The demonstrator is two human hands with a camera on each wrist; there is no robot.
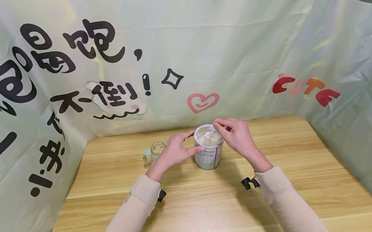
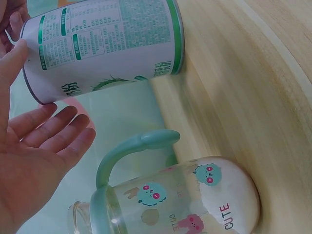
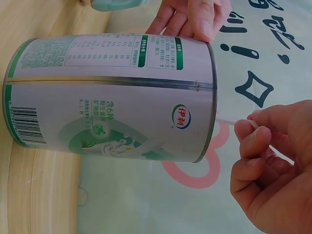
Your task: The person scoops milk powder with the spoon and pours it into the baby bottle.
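A white and green milk powder can [image 1: 208, 157] stands uncovered on the table, pale powder [image 1: 206, 138] showing inside. My left hand [image 1: 175, 149] touches the can near its rim, thumb at the front and forefinger toward the back. In the left wrist view, the fingers [image 2: 58, 131] of that hand are straight. My right hand [image 1: 235, 133] pinches the thin handle of a white scoop [image 1: 210, 133] at the can's right rim. The scoop's bowl end lies inside the can, over the powder. In the right wrist view, the can's wall hides all but the handle [image 3: 226, 119].
Left of the can stands a clear baby bottle [image 2: 161, 200] without a lid, with a mint green handle [image 2: 131, 148] and cartoon prints. The wooden table [image 1: 205, 214] runs back to a printed cloth backdrop [image 1: 234, 56], which also rises on both sides.
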